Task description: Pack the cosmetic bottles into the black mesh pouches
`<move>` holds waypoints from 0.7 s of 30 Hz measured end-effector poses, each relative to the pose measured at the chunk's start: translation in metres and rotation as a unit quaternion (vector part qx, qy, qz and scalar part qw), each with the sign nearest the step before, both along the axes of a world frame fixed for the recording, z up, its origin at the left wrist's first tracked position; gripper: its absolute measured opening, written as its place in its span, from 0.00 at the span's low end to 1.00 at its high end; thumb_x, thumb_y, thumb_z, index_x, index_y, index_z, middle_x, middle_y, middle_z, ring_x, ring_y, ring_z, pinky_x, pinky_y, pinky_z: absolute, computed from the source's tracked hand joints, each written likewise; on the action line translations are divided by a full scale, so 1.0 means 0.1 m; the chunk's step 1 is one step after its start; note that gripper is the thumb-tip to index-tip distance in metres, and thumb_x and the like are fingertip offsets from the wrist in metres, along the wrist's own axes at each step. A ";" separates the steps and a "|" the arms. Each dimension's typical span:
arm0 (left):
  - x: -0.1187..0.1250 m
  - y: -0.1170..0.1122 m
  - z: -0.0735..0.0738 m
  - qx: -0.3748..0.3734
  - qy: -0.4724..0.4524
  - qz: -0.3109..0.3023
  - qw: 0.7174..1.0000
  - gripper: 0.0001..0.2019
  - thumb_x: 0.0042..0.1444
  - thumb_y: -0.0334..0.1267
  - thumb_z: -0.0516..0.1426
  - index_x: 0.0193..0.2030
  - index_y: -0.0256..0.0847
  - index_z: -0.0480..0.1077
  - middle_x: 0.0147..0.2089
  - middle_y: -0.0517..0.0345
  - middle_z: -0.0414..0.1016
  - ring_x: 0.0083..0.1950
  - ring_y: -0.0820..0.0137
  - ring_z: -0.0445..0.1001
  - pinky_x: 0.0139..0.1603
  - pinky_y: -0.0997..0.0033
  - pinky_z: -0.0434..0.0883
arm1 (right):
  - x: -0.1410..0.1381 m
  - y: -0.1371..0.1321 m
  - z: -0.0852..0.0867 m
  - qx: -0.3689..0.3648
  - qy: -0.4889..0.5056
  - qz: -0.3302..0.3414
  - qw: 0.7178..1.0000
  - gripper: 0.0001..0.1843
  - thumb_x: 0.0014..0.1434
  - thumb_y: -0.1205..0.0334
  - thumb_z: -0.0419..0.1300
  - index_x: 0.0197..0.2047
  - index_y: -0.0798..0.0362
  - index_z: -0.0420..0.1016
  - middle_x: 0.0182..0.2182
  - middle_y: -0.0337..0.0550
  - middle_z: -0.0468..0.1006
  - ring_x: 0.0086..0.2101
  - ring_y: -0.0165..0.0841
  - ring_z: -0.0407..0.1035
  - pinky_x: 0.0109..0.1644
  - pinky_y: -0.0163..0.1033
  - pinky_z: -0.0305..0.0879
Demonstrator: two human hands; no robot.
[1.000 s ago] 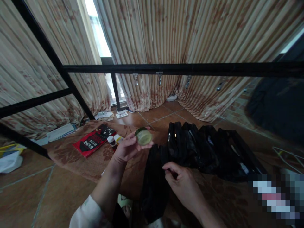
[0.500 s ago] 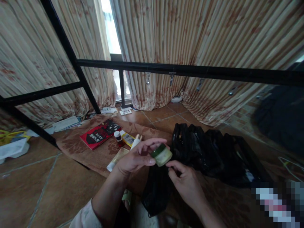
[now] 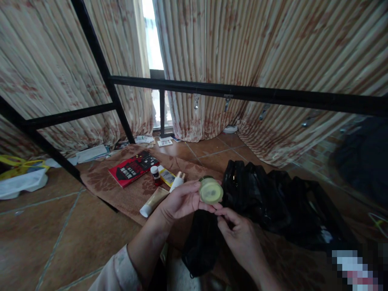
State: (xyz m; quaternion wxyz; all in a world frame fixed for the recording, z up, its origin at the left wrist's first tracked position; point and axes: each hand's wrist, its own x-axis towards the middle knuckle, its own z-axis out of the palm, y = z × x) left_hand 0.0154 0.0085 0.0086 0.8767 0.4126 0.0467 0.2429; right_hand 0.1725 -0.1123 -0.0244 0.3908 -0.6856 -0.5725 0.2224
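My left hand (image 3: 185,202) is closed around a small round cosmetic jar (image 3: 211,191), greenish-yellow with a dark green lid. The jar is tilted, its pale base turned up towards me and its lid mostly hidden behind. Just below it, my right hand (image 3: 238,232) has its thumb and index finger pressed together, close to the left fingertips; whatever sits in that pinch is hidden. Beneath both hands hangs a black pouch-like section (image 3: 201,246), which appears to belong to the larger black bag (image 3: 266,198) lying to the right.
On the brown patterned cloth (image 3: 127,198) lie a red and black book (image 3: 133,167), a small brown bottle with a white cap (image 3: 155,176), a yellow tube (image 3: 166,176), a white bottle (image 3: 177,182) and a beige tube (image 3: 154,202). A black metal rail (image 3: 194,85) crosses before the curtains (image 3: 188,48).
My left hand has turned the jar so its base faces me instead of its side. My right hand stays just below it, fingers pinched. The whole view has shifted slightly.
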 end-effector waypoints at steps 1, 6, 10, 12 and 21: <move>0.01 -0.01 0.00 0.016 0.004 0.020 1.000 0.27 0.55 0.46 0.62 0.58 0.32 0.70 0.43 0.43 0.80 0.41 0.59 0.81 0.45 0.64 0.74 | 0.00 0.00 0.00 -0.001 0.000 -0.001 1.000 0.15 0.60 0.56 0.53 0.38 0.52 0.79 0.19 0.34 0.70 0.18 0.27 0.60 0.23 0.30 0.55; 0.05 -0.03 0.03 0.186 0.032 0.196 0.962 0.29 0.45 0.32 0.70 0.56 0.43 0.73 0.45 0.56 0.79 0.44 0.68 0.77 0.46 0.72 0.71 | 0.01 0.00 -0.03 -0.013 0.005 -0.003 1.000 0.15 0.60 0.55 0.53 0.38 0.52 0.78 0.20 0.34 0.69 0.17 0.26 0.57 0.22 0.31 0.52; 0.07 -0.02 -0.01 0.323 0.082 0.257 0.907 0.30 0.46 0.32 0.69 0.58 0.44 0.70 0.48 0.55 0.76 0.47 0.67 0.75 0.50 0.68 0.70 | 0.02 -0.01 -0.04 -0.018 0.013 0.007 1.000 0.16 0.61 0.55 0.52 0.40 0.53 0.78 0.21 0.35 0.70 0.19 0.27 0.59 0.24 0.32 0.54; 0.07 -0.01 -0.04 0.385 0.106 0.271 0.876 0.31 0.47 0.32 0.69 0.59 0.44 0.70 0.53 0.52 0.74 0.52 0.64 0.73 0.54 0.65 0.69 | 0.02 -0.01 -0.05 -0.014 0.025 0.012 1.000 0.15 0.61 0.56 0.52 0.40 0.53 0.78 0.22 0.35 0.71 0.20 0.27 0.60 0.25 0.32 0.55; 0.09 0.00 -0.03 0.520 0.125 0.296 0.791 0.28 0.48 0.31 0.67 0.57 0.45 0.69 0.56 0.52 0.70 0.57 0.61 0.70 0.62 0.57 0.65 | 0.02 0.00 -0.05 -0.008 0.023 0.005 1.000 0.14 0.60 0.57 0.53 0.39 0.52 0.78 0.22 0.35 0.70 0.20 0.27 0.58 0.25 0.32 0.54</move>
